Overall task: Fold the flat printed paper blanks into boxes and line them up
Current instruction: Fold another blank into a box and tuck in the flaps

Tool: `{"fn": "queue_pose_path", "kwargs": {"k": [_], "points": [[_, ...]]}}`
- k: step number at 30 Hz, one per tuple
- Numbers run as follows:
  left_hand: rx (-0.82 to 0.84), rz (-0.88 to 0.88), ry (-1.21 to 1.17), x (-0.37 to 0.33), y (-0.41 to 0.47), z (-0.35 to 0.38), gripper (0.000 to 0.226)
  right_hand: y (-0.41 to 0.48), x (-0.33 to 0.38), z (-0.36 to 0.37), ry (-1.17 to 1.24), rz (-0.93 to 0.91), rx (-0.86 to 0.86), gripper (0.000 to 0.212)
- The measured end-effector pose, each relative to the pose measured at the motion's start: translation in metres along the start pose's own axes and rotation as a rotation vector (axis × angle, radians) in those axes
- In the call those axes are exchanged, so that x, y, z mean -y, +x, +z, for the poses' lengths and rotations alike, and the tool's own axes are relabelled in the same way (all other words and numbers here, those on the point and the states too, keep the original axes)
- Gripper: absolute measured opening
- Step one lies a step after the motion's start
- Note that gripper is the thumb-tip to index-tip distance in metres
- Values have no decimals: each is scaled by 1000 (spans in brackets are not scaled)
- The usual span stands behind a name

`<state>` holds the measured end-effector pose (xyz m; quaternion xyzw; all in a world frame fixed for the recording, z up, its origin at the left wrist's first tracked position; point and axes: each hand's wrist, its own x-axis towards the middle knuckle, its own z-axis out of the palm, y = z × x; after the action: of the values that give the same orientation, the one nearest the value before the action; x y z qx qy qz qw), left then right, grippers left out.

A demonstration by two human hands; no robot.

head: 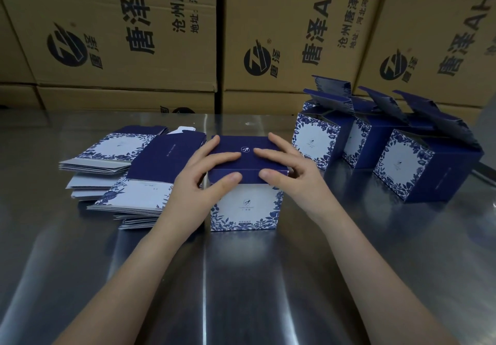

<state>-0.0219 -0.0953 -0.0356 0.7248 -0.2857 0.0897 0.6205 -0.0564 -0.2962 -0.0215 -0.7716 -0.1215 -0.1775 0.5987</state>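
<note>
Two hands press on a blue-and-white box [245, 183] at the middle of the steel desk [268, 277], and from my remote seat I see both spread flat rather than clenched. My left hand [200, 181] lies over the box's left top edge, fingers on the dark blue lid, thumb on the front flap where it meets the white floral face. My right hand [291, 172] mirrors it on the right edge, index finger reaching toward the small logo on the lid, thumb on the same flap. Neither hand grips; both bear down on the lid with open fingers. The box stands upright, its floral front toward me. Just left of it, touching my left wrist, a loose stack of flat blanks [126, 172] fans across the desk, some showing blue panels, others white ones. To the right, near but apart from the box, folded boxes [375, 140] stand in a row with their lid flaps raised. Brown cartons [128, 36] printed with black characters wall off the far edge of the desk.
</note>
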Motion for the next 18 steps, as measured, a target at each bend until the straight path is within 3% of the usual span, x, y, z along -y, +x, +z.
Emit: {"fn": "queue_pose_path", "kwargs": {"k": [4,11,18], "points": [[-88,17,-27,1,0,7,21,1,-2,4,-91,-99,-30,32],[-176,182,160,5,2,14,25,2,-6,6,-133,-156,-66,31],[-228,257,199,6,4,17,20,4,-6,9,-162,-171,-67,28]]}}
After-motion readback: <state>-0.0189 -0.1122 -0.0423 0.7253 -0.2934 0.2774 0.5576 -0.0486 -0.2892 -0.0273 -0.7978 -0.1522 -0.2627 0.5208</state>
